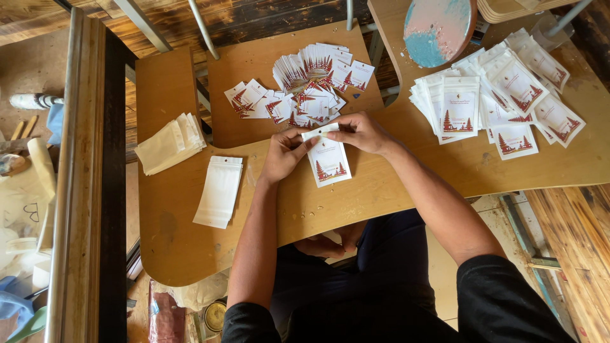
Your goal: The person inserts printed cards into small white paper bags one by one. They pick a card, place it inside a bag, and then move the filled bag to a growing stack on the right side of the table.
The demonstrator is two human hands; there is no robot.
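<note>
STEP: closing a white flat pouch with red tree print (328, 162), centre of frame, lying on the wooden table (190, 254) | LEFT: left hand (284, 154) pinching its top-left edge | RIGHT: right hand (361, 131) pinching the top strip | NEXT: likely calls for pressing along the seal.

The round painted stool top (438, 28) is cut off by the top edge.

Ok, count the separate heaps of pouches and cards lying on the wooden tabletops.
4: cream pouches far left, blank white pouches beside them, red-printed cards ahead of the hands, filled printed pouches at right. More may lie hidden.
</note>
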